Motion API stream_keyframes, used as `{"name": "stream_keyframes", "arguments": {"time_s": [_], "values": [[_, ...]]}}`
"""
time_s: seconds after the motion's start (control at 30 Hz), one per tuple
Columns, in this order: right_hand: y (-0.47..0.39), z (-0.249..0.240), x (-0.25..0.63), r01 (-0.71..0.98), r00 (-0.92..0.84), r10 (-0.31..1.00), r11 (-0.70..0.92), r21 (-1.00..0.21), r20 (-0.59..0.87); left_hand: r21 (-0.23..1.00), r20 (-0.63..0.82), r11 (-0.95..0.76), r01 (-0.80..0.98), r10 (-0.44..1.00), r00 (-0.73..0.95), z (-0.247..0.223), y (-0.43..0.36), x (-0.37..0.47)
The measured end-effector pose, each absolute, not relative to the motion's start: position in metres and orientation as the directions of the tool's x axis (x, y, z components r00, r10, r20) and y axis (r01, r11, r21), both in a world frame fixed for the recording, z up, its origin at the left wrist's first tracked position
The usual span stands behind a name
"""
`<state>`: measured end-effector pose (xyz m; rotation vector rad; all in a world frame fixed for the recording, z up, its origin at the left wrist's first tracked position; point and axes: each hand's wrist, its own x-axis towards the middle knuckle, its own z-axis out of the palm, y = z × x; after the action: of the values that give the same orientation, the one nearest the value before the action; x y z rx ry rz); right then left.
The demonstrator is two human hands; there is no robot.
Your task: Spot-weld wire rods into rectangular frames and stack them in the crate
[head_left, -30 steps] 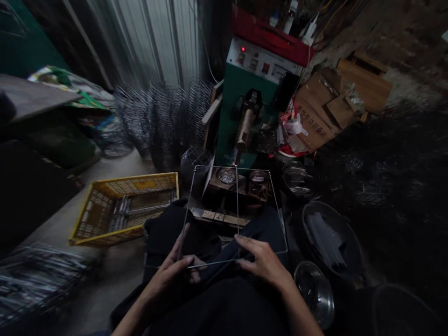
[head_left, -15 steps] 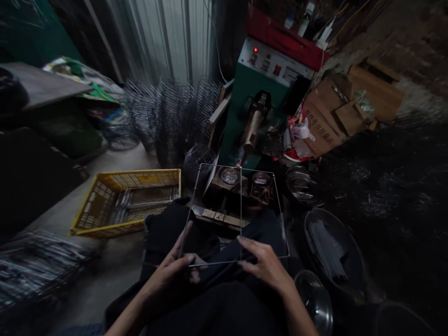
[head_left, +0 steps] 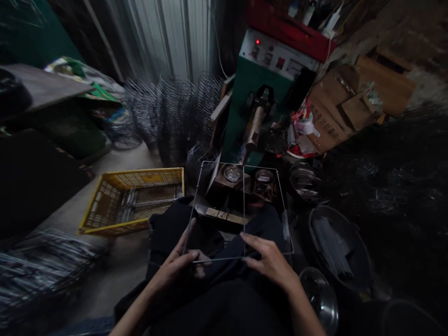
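Observation:
A thin rectangular wire frame (head_left: 244, 196) with a middle wire spans the space above my lap. Its near left corner is in my left hand (head_left: 182, 259), closed round the wire with the thumb on top. My right hand (head_left: 268, 261) pinches the lower end of the middle wire, near the front edge. The far edge of the frame is at the electrode tip of a green machine (head_left: 238, 107). Just beyond my knees, a round dish of small metal pieces (head_left: 232, 174) sits below that far edge.
A yellow crate (head_left: 131, 226) with wire pieces stands to the left. Wire racks (head_left: 45, 270) are piled at the lower left. Coiled wire stacks (head_left: 175, 112) line the back. On the right are a tub of rods (head_left: 332, 242), a metal bowl (head_left: 320, 298) and a cardboard box (head_left: 329, 116).
The view has shifted slightly, so most things appear a little further right. Both hands keep their hold on the wire frame, whose far edge remains by the machine's tip.

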<state>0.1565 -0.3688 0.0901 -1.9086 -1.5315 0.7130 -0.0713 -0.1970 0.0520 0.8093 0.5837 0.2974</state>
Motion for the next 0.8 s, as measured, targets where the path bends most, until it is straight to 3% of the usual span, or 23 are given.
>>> {"name": "stream_keyframes", "arguments": {"time_s": [0.57, 0.8], "values": [[-0.370, 0.087, 0.153, 0.685, 0.202, 0.978, -0.106, -0.720, 0.048, 0.772, -0.360, 0.634, -0.038, 0.485, 0.797, 0.053, -0.201, -0.069], [-0.352, 0.073, 0.164, 0.748, 0.268, 0.955, -0.126, -0.651, 0.123, 0.769, -0.304, 0.635, -0.075, 0.466, 0.831, 0.039, -0.174, -0.052]]}}
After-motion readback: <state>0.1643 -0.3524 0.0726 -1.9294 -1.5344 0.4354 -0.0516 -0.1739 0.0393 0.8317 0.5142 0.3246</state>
